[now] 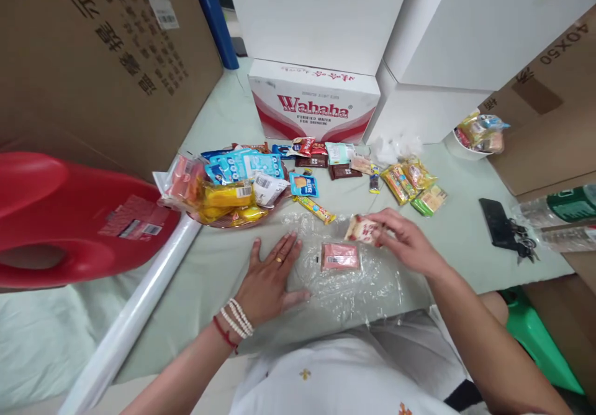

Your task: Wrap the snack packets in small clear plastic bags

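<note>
My left hand (274, 273) lies flat with its fingers spread, at the left edge of a clear plastic sheet (382, 297) on the table. In my right hand (403, 238) is a small cream-and-red snack packet (362, 230), pinched at its right end and held just above the sheet. A pink snack packet (341, 256) with a barcode label rests on the sheet between my hands. Behind them lies a yellow snack stick (315, 209), and close to it a blue snack packet (303, 184).
A heaped plate of snacks (228, 194) stands at the left, before a red plastic jug (84, 216) and a plastic film roll (135, 315). More snack packets (410, 182) lie in front of a Wahaha carton (316, 107). Keys (524, 241) and bottles (565, 207) are right.
</note>
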